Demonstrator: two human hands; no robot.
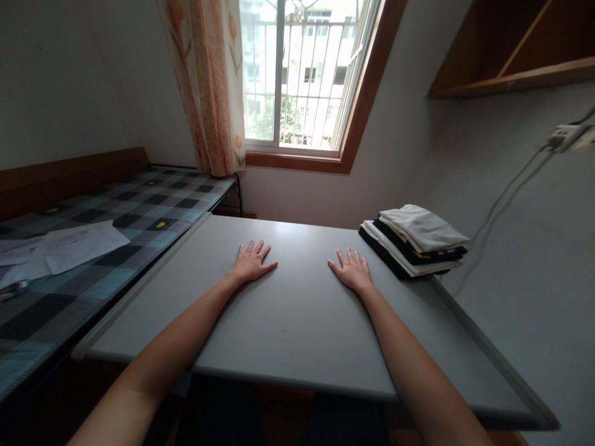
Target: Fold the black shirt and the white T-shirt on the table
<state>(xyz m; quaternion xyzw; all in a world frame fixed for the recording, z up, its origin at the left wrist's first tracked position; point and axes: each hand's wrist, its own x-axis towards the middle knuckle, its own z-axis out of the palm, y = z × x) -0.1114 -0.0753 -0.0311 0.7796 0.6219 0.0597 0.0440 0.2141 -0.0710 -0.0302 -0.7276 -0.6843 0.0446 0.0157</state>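
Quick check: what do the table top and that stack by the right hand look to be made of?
Table: smooth matte grey top, probably laminate or painted board, with a pale edge strip and a soft window sheen. Folded stack beside the right hand: soft cloth, white and black layers with creased folds, likely cotton garments; the weave is too small to tell.

Both forearms are bare to the picture's edge — no sleeves, watch or rings on left hand (251, 265) or right hand (353, 273).

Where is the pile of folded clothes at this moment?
In the head view, the pile of folded clothes lies at the far right corner of the grey table, next to the wall, just beyond the right hand lying flat on the tabletop.
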